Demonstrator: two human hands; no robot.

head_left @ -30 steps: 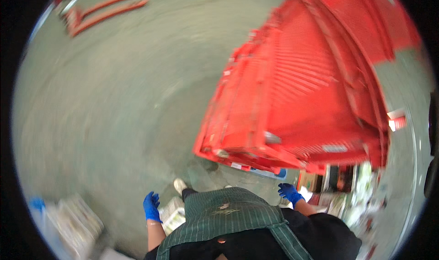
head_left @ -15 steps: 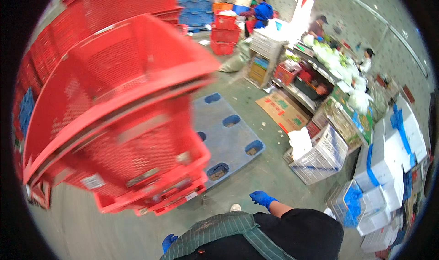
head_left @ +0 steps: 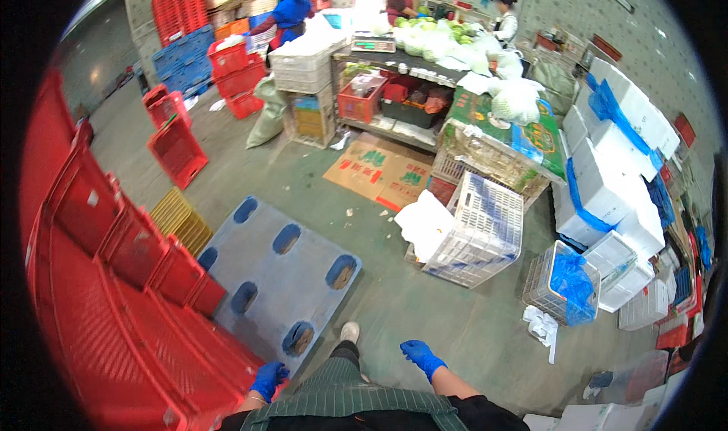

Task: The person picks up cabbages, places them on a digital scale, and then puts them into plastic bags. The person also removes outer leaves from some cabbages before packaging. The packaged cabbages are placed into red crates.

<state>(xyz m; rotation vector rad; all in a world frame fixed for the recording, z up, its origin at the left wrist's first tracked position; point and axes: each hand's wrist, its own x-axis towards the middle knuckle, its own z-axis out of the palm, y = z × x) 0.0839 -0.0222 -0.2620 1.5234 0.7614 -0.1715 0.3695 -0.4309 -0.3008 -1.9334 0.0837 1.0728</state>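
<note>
On a green floor (head_left: 364, 302), red crates (head_left: 98, 279) rise in stacks along our left side, crowding the edge of a blue-gray pallet (head_left: 265, 257). Flattened cardboard (head_left: 379, 171) lies farther ahead of us, with a white crate (head_left: 485, 230) near it, well apart from both hands. Our striped apron (head_left: 341, 389) spans the gap between two blue-gloved hands. The left hand (head_left: 269, 379), fingers loosely bent, is right beside the nearest red crates, at their right edge; we cannot tell whether it touches or grasps them. Our right hand (head_left: 422, 357) hovers above the floor, fingers partly extended and gripping nothing, the pallet and crates off to its left. Our pale shoe (head_left: 349, 332) shows between the hands.
</note>
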